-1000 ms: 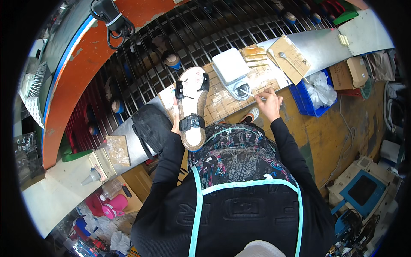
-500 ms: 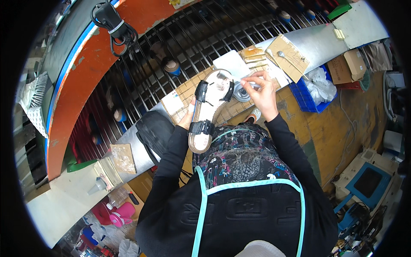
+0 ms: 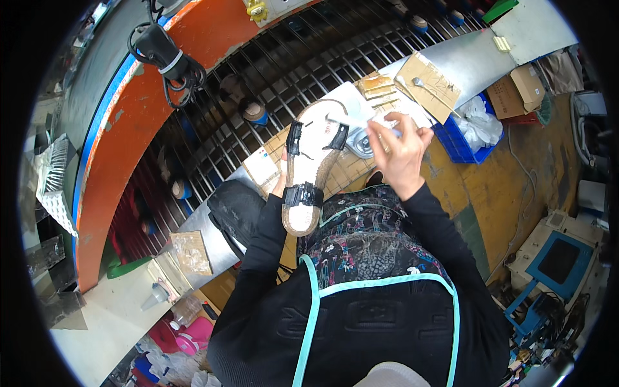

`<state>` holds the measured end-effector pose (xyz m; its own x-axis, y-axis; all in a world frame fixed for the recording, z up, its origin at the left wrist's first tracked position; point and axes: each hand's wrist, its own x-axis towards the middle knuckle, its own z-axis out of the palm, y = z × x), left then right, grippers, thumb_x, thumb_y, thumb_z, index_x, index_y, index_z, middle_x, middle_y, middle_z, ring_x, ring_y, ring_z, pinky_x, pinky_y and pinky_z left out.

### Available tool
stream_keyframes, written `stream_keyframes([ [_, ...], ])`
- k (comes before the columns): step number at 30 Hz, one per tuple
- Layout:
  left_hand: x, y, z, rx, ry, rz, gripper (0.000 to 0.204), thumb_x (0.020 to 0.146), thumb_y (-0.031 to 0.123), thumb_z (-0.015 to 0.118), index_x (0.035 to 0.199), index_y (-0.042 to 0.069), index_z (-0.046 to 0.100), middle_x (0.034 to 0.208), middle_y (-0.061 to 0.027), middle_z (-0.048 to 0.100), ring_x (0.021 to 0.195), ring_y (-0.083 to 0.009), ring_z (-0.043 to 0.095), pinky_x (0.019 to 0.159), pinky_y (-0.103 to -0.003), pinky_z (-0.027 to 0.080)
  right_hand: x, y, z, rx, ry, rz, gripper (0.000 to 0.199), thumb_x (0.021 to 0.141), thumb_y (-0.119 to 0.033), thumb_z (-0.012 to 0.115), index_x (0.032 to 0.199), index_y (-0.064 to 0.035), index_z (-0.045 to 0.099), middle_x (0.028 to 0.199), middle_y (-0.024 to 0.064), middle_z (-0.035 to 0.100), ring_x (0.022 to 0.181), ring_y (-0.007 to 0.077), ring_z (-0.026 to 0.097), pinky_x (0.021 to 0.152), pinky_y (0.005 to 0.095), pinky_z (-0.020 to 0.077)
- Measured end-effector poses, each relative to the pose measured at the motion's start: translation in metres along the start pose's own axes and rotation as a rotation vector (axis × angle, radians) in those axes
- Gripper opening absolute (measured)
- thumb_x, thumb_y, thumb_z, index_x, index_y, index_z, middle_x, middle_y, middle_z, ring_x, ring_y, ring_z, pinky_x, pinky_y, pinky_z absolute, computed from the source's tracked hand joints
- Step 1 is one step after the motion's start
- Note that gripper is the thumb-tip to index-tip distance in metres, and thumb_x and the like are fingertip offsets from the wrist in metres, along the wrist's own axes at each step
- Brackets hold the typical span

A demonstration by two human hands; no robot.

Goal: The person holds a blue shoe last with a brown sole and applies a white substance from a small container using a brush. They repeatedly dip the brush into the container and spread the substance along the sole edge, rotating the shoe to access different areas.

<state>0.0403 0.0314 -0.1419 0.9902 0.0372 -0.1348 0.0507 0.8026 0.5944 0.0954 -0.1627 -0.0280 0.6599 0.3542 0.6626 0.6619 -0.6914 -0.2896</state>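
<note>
A: Where's the sandal (image 3: 311, 169)?
B: Just right of the left grip (image 3: 282, 177), held up above the near edge of the table (image 3: 474, 59). That grip is closed along the sandal's left side; the fingers behind the sole are hidden, so I can't tell how they're spread.

A: And the right grip (image 3: 403, 153)?
B: Pinched nearly shut on a thin pale stick (image 3: 351, 120), perhaps a small brush. The stick reaches leftward from the fingertips, its far end over the toe part of the sole. I can't tell whether it touches.

A: Which step would you call this?
B: My guess is dabbing something onto the inner sole. The round cup (image 3: 362, 146) just left of the right grip may hold whatever goes on.

A: What does the next move call for?
B: A steady left grip and a light right one, I'd say, keeping the tip off the black straps (image 3: 302, 195).

A: Which way does the sandal point?
B: Toe away from the wearer, above and right of the left grip; heel toward the body, below that grip. Its long axis runs mostly away from the body, leaning a bit right, with the inner sole facing the wearer.
</note>
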Motion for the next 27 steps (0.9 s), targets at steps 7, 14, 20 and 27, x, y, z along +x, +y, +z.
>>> stream_keyframes([
  [7, 0.019, 0.020, 0.011, -0.133, -0.131, -0.018, 0.072, 0.086, 0.058, 0.055, 0.132, 0.004, 0.046, 0.120, -0.0165, 0.059, 0.101, -0.0271, 0.062, 0.079, -0.036, 0.054, -0.006, -0.018, -0.024, 0.293, -0.316, -0.059, 0.014, 0.077, -0.015, 0.074, 0.091, -0.0118, 0.074, 0.096, 0.0009, 0.059, 0.072, 0.0100, 0.057, 0.074, 0.0342, 0.0336],
  [14, 0.078, 0.047, 0.014, -0.377, -0.378, -0.236, 0.079, 0.082, 0.072, 0.049, 0.120, 0.002, 0.055, 0.112, -0.0198, 0.060, 0.107, -0.0350, 0.058, 0.082, -0.049, 0.052, 0.015, 0.061, -0.033, 1.338, -0.251, 0.720, 0.012, 0.084, -0.004, 0.066, 0.093, 0.0047, 0.068, 0.097, 0.0058, 0.058, 0.073, 0.0110, 0.054, 0.067, 0.0253, 0.0431],
  [20, 0.173, 0.042, 0.022, -0.690, 0.235, -0.393, 0.070, 0.088, 0.065, 0.041, 0.117, 0.002, 0.053, 0.116, -0.0209, 0.057, 0.102, -0.0394, 0.056, 0.094, -0.058, 0.041, -0.006, 0.123, -0.052, 1.248, -0.115, 0.969, 0.013, 0.088, -0.010, 0.063, 0.093, 0.0021, 0.066, 0.079, 0.0021, 0.057, 0.065, 0.0101, 0.048, 0.062, 0.0255, 0.0366],
  [27, 0.317, 0.002, -0.055, -0.839, 0.372, -0.422, 0.075, 0.078, 0.070, 0.048, 0.111, 0.002, 0.054, 0.099, -0.0199, 0.053, 0.091, -0.0350, 0.053, 0.073, -0.047, 0.046, -0.031, 0.157, -0.077, 1.173, 0.059, 1.107, 0.017, 0.089, -0.015, 0.064, 0.094, 0.0012, 0.067, 0.076, 0.0004, 0.058, 0.064, 0.0089, 0.048, 0.061, 0.0244, 0.0360],
])
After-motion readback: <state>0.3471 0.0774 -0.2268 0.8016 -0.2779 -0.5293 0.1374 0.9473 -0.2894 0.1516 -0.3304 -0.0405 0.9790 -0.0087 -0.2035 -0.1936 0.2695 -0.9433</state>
